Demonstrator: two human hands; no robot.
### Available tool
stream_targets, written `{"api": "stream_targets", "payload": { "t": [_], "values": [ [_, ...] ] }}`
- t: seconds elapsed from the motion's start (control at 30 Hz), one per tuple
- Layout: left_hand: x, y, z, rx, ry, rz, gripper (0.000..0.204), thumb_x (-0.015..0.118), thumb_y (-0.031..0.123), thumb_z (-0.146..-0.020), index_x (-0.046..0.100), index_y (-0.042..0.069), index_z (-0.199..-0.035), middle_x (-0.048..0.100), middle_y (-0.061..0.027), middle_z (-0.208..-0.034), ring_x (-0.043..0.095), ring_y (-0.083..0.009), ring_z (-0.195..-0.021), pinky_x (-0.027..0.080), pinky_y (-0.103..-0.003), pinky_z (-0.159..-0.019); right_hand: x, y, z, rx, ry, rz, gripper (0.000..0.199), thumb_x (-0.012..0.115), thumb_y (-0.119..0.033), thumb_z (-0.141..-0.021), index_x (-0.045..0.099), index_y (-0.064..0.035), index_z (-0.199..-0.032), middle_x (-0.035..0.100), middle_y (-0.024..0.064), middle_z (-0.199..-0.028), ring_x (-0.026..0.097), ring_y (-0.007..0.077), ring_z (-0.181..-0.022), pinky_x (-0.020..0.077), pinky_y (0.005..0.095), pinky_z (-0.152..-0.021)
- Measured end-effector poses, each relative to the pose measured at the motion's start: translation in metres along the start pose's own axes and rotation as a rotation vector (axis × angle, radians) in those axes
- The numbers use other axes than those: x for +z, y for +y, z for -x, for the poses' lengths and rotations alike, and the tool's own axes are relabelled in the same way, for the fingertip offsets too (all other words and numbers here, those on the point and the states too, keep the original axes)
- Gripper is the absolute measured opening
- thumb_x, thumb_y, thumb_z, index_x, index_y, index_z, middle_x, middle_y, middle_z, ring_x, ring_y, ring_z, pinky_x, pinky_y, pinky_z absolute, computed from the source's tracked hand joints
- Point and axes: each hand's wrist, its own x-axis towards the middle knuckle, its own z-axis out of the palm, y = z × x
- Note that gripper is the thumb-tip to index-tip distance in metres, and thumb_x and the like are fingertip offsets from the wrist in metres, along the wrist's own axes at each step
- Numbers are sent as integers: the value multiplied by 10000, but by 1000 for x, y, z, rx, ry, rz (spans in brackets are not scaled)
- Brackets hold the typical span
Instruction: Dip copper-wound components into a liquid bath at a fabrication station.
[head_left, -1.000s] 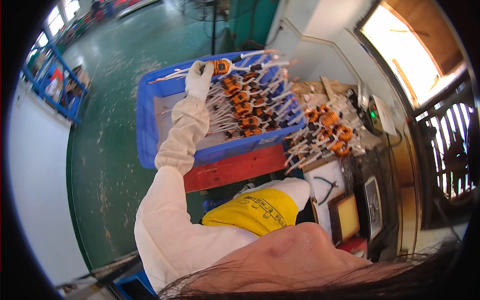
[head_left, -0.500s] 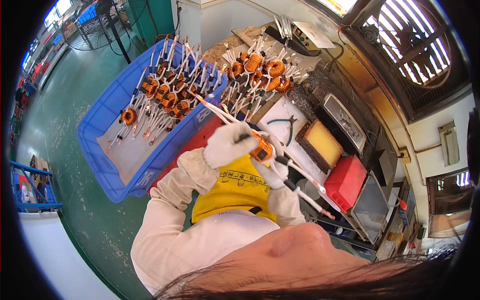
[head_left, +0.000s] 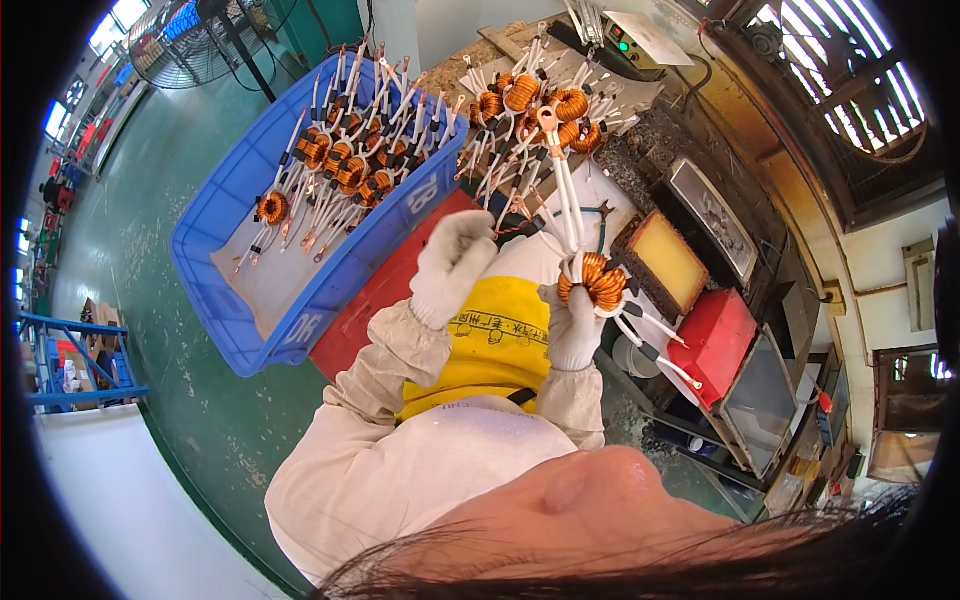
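My right hand, in a white glove, grips a toroidal coil wound with orange copper wire. White sleeved leads run up from the coil to copper ring lugs, and two more with black bands stick out to its lower right. Left of it, my left hand, also gloved, is raised apart from the coil with loosely bent fingers and nothing visible in them. Several similar coils lie in a blue plastic crate at the left. More coils are heaped on the bench beyond my hands.
Pliers lie on the white bench surface. To the right are a yellow-topped block in a dark frame, a metal-rimmed tray and a red bin. A control box with a green light stands at the back.
My left hand has let go of the coil and drawn back. My right hand has moved right with the coil, whose upper leads now point up rather than left. The whole view has shifted slightly.
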Motion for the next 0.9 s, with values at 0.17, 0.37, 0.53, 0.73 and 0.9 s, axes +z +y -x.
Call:
{"api": "stream_targets", "payload": {
  "t": [0.17, 0.37, 0.53, 0.73, 0.9],
  "values": [
    [-5, -1, -8, 192, 59, -185, 306, 583, 85, -913, 593, 8, -1208, 622, -107, -1143, 598, -163, -1006, 482, -296, -896, -2, -4, 6, 7, -54, 3, 362, 598, -114, -878, 533, -41, -1227, 614, 75, -1065, 627, 193, -879, 543, 365, -800],
    [6, -11, 0, 96, -267, -183, 349, 509, 48, -930, 547, -20, -1270, 582, -99, -1243, 555, -162, -1144, 425, -310, -995, -1, 4, 10, -34, -70, 44, 400, 605, -72, -871, 503, -34, -1256, 596, 89, -1155, 612, 208, -996, 522, 403, -877],
    [20, -9, 4, -106, -330, -61, 342, 524, 48, -933, 531, -23, -1268, 622, -83, -1134, 600, -139, -1019, 476, -282, -922, -4, 4, 13, -87, 29, 267, 480, 576, 30, -813, 464, -31, -1275, 571, 79, -1179, 580, 194, -1060, 444, 342, -979],
    [32, -2, 13, -276, -291, 390, 358, 522, 37, -940, 540, 1, -1296, 638, -70, -1107, 614, -124, -950, 508, -286, -866, -20, 8, 6, 17, -52, 194, 428, 583, -41, -827, 502, -35, -1248, 576, 69, -1135, 584, 162, -982, 468, 331, -925],
    [29, 8, 17, -271, -321, 391, 372, 518, 53, -949, 515, -13, -1315, 638, -87, -1118, 616, -141, -967, 508, -304, -893, -15, 3, 10, 130, -149, -44, 392, 600, -134, -869, 530, -37, -1242, 607, 76, -1117, 606, 176, -946, 502, 316, -814]
  ]
}}
